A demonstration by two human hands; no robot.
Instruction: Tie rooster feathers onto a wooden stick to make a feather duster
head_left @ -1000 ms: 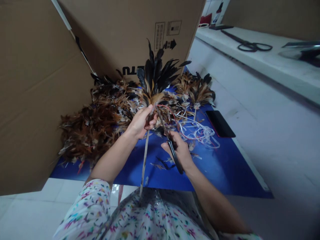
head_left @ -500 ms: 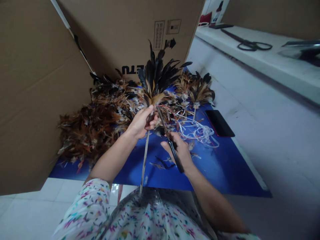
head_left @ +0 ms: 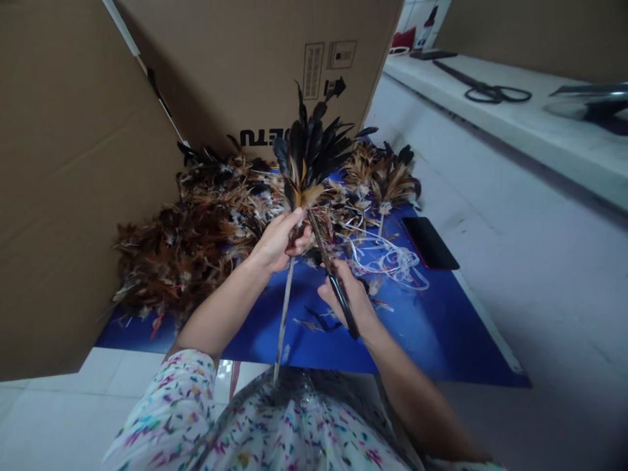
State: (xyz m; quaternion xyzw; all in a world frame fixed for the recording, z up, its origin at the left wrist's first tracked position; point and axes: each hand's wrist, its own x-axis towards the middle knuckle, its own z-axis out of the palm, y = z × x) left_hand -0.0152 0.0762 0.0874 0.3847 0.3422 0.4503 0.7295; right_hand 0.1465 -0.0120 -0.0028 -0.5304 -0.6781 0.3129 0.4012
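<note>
My left hand [head_left: 284, 241] is closed around the base of a bunch of dark feathers [head_left: 311, 147] on a thin stick [head_left: 284, 317], whose lower end reaches my lap. Black-handled scissors [head_left: 338, 291] are in my right hand [head_left: 350, 294], their blades pointing up to the base of the bunch beside my left fingertips. Whether the blades touch anything there is too small to tell. Behind and left of my hands lies a large heap of brown feathers [head_left: 181, 245]. White and red strings [head_left: 392, 261] lie tangled to the right.
A blue table [head_left: 417, 340] bears a dark phone [head_left: 430, 243] at its right and another feather bunch [head_left: 392, 183] behind. Cardboard [head_left: 220, 59] stands at the back and left. On a ledge [head_left: 564, 124] at the right are large scissors [head_left: 495, 93] and a bottle [head_left: 426, 29].
The red string that ran from the bunch toward the right no longer shows stretched out. The scissor blades have shifted slightly at the bunch's base; my left hand keeps its hold.
</note>
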